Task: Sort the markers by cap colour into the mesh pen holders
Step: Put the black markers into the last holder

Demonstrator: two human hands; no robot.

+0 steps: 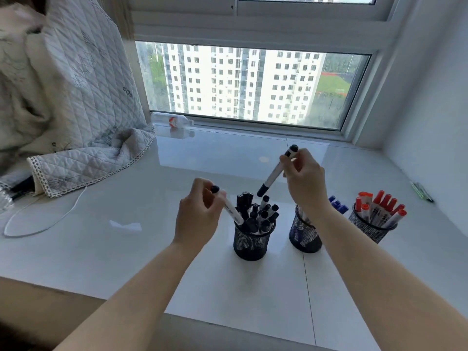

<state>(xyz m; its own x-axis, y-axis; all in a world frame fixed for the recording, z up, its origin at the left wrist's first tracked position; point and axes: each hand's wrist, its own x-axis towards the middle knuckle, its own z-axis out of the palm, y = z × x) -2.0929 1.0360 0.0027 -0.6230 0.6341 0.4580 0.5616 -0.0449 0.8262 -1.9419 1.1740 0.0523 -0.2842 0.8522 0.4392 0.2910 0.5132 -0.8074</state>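
Observation:
Three black mesh pen holders stand in a row on the white sill. The left holder (252, 245) is packed with several black-capped markers. The middle holder (304, 236), partly behind my right forearm, holds blue-capped markers (338, 204). The right holder (368, 228) holds red-capped markers (379, 202). My left hand (198, 216) pinches a black-capped marker (231, 210) whose lower end dips into the left holder. My right hand (304, 181) holds another black-capped marker (274, 172) tilted, its lower end just above the left holder.
A quilted blanket (76, 110) is heaped at the left, with a white cable (40, 219) looping in front of it. A plastic bottle (173, 120) lies by the window frame. A dark pen-like object (421, 191) lies at the far right.

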